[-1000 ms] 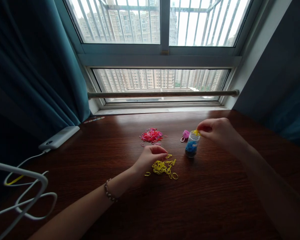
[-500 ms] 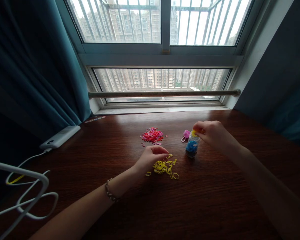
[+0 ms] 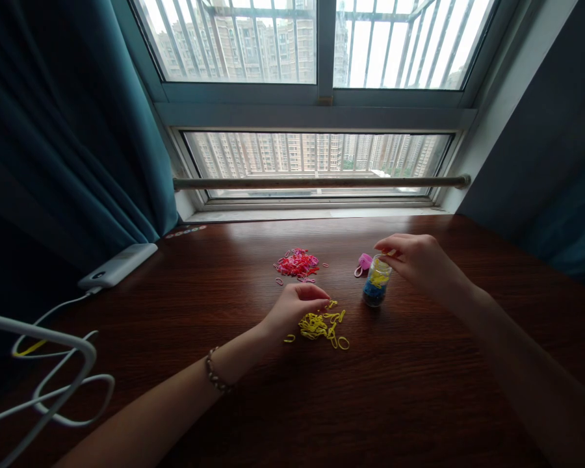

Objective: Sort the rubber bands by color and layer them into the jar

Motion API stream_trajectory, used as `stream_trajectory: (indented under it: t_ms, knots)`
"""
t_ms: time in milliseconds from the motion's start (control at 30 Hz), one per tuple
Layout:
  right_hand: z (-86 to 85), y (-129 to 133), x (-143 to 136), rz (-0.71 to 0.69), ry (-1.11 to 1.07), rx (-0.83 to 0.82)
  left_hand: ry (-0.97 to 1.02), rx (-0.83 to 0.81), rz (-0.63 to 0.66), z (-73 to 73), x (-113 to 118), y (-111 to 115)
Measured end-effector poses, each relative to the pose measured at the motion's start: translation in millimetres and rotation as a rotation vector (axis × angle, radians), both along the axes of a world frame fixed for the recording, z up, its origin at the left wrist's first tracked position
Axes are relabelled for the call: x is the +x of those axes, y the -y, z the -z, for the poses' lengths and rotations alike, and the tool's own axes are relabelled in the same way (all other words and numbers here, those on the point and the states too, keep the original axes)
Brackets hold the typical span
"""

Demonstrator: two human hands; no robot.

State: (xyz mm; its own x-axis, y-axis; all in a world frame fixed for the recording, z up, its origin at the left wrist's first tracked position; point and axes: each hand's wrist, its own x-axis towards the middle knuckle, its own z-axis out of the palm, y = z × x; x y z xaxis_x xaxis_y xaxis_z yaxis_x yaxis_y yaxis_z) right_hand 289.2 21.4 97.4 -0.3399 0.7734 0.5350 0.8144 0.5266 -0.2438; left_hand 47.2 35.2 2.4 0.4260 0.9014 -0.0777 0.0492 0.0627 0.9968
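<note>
A small clear jar [image 3: 375, 286] stands on the brown table, with blue bands low inside and yellow ones above them. Over its mouth is my right hand [image 3: 409, 252], its fingertips pinched on a bit of yellow band. My left hand [image 3: 299, 307], with a bracelet on the wrist, hovers beside the loose yellow bands [image 3: 316, 326]; its thumb and forefinger are pressed together, and what they hold, if anything, is too small to name. Behind it lies a heap of red and pink bands [image 3: 297, 263]. A pink lid [image 3: 365, 261] rests just behind the jar.
At the left, a white power bank [image 3: 118, 266] lies near the blue curtain [image 3: 141, 188], with white cables [image 3: 73, 344] looping toward the front. A metal rail [image 3: 316, 183] crosses the window at the table's far edge.
Yellow bands have dropped from my right hand into the jar, above the blue ones. My right fingers have loosened slightly. My left hand has stayed in place.
</note>
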Motion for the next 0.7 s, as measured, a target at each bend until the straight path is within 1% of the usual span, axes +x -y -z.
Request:
stream_trajectory:
  t_ms: [200,333,433,567,700]
  knots:
    - [-1.7,0.5,-1.0,0.037,-0.062,0.087,-0.010,0.001,-0.010,-1.9,0.6,0.6]
    - [-4.1,2.3,-1.6,0.057,-0.052,0.113,-0.008,0.001,-0.007,-2.5,0.6,0.9]
    - [-4.1,2.8,-1.7,0.040,-0.052,0.088,-0.003,0.004,-0.006,-1.5,0.2,0.7]
    - [-0.8,1.1,-0.8,0.023,-0.074,0.010,-0.002,0.000,-0.008,-0.4,0.1,0.2]
    - [3.8,-3.1,1.5,0.006,-0.119,-0.045,0.007,-0.008,-0.029,-2.7,0.4,0.5]
